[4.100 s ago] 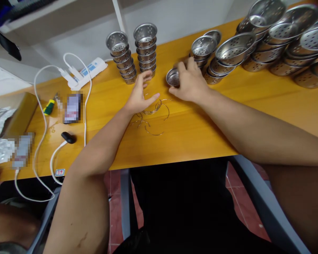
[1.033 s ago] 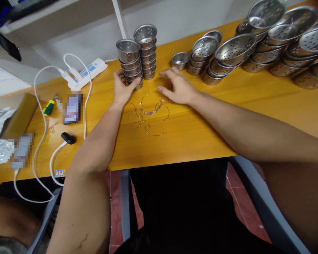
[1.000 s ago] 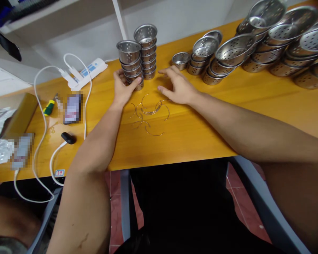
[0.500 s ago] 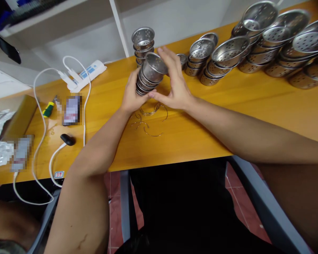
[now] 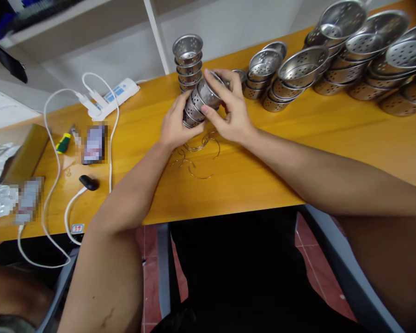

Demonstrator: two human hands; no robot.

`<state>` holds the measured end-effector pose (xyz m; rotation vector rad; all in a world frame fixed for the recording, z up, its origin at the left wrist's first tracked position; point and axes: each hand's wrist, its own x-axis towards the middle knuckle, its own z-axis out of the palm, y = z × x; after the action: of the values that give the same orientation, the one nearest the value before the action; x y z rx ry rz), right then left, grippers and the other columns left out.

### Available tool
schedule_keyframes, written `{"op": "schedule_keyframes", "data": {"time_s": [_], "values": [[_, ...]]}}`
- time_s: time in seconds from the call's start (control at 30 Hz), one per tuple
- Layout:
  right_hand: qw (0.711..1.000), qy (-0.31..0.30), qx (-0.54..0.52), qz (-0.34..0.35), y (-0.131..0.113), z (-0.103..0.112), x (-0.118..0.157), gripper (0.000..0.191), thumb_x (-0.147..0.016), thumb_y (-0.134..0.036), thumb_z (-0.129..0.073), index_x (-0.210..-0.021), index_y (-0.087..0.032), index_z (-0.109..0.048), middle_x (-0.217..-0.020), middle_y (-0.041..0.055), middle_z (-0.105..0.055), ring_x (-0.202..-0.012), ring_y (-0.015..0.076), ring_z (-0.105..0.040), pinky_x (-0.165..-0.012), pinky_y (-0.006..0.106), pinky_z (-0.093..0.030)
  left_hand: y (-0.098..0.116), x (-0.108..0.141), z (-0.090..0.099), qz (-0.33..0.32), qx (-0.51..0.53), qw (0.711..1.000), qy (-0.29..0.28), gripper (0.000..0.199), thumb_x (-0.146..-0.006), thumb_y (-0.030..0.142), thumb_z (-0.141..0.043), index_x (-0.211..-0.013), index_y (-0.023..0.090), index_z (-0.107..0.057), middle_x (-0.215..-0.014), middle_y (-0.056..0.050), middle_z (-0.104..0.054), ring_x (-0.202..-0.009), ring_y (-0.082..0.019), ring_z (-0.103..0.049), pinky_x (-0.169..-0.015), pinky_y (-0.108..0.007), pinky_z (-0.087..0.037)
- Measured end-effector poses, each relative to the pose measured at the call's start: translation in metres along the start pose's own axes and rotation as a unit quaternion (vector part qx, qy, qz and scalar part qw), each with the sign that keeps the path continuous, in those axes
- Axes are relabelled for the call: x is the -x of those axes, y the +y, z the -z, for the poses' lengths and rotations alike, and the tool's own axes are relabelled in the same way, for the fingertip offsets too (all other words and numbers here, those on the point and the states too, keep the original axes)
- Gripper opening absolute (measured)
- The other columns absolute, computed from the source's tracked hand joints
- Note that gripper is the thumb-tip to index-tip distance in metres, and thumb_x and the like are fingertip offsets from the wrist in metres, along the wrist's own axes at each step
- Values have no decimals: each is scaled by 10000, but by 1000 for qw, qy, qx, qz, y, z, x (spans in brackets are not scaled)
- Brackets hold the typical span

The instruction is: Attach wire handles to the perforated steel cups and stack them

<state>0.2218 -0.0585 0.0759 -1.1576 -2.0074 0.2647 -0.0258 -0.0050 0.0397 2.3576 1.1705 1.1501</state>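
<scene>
Behind my hands on the counter [image 5: 260, 166], an upright stack of perforated metal cups [image 5: 189, 70] stands close, and a small cup [image 5: 241, 75] is partly hidden by my right hand [image 5: 233, 111]. Wire rings [image 5: 201, 144] lie just in front, partly covered by my left hand [image 5: 176, 121]. A white power strip [image 5: 119, 98] sits off to the left. The held cup stack [image 5: 198, 102] is shiny, dotted with holes and tilted, above the counter. My left hand curls around its lower end; my right fingers and thumb close on the top cup.
</scene>
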Motion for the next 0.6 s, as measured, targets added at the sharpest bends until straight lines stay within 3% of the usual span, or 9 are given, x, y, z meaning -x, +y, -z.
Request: {"op": "schedule_keyframes", "data": {"time_s": [0.2,0.33,0.43,0.53,0.6], "values": [[1000,-2,20,-11,3,-4,0,895,-1190,-778,-468,-2002,-503,-212,-1861,79,-547,-1887,402,-291,-1560,703,-273,7,0,7,11,23,1000,6,997,-762,763,-1073,-1569,342,-664,-1528,-59,-825,-1463,-404,-808,-1364,-587,-617],[999,23,10,-21,1,2,0,861,-1175,-804,-431,-1970,-479,-360,-1916,54,-505,-1871,428,-326,-1556,692,-299,0,0,9,18,29,999,6,1011,-746,843,-1058,-1538,341,-681,-1449,-59,-840,-1451,-417,-815,-1389,-616,-601],[999,42,8,-30,2,8,-1,888,-1164,-840,-328,-1952,-440,-412,-1963,10,-450,-1870,399,-328,-1568,642,-301,-12,-2,7,23,33,999,26,1077,-770,986,-960,-1569,336,-644,-1517,-73,-820,-1499,-400,-791,-1397,-609,-595],[998,40,11,-50,8,10,-3,894,-1123,-890,-293,-1954,-561,-318,-1829,-56,-627,-1880,378,-278,-1596,627,-219,-31,-4,10,50,33,995,79,1154,-825,1123,-779,-1622,312,-578,-1584,-79,-805,-1566,-330,-740,-1434,-579,-552],[997,43,1,-56,15,8,-4,932,-1086,-946,-304,-1937,-571,-357,-1766,-55,-688,-1874,400,-279,-1602,616,-194,-47,-7,16,82,18,990,115,1155,-871,1168,-654,-1646,319,-545,-1590,-49,-810,-1648,-271,-661,-1477,-559,-495]]}}
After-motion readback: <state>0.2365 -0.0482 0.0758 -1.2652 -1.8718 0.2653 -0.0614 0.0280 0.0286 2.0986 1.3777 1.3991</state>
